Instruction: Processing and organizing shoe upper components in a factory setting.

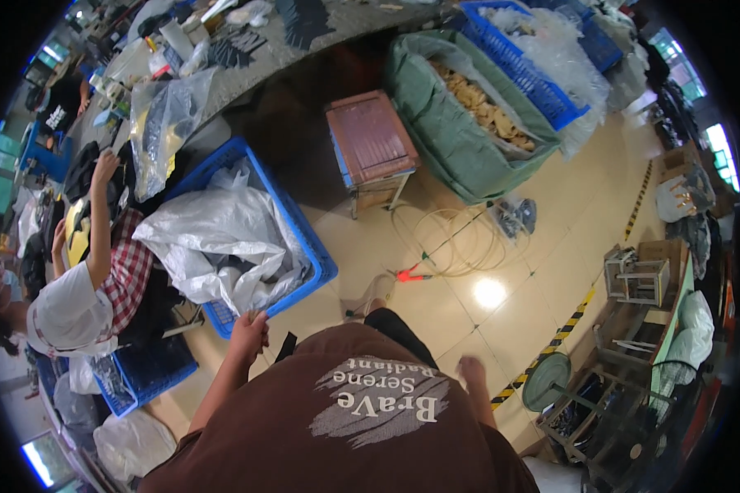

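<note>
My left hand (251, 334) is closed at the near rim of a blue plastic crate (321, 264), its fingers curled over the edge. Inside the crate a crumpled white woven sack (222, 234) bulges up and spills over the left rim. Part of the sack lies close to my fingertips. My right hand (472, 371) hangs low at my right side, over the tiled floor and away from any object. It is small and smeared, so its fingers do not show clearly.
A brown-topped stool (372, 135) stands ahead, beside a green fabric bin (436, 140) of tan pieces. A coiled hose (460, 246) with a red-orange fitting lies on the floor. At left a person (78, 304) works at a bench. Stacked stools and a fan (547, 382) stand right.
</note>
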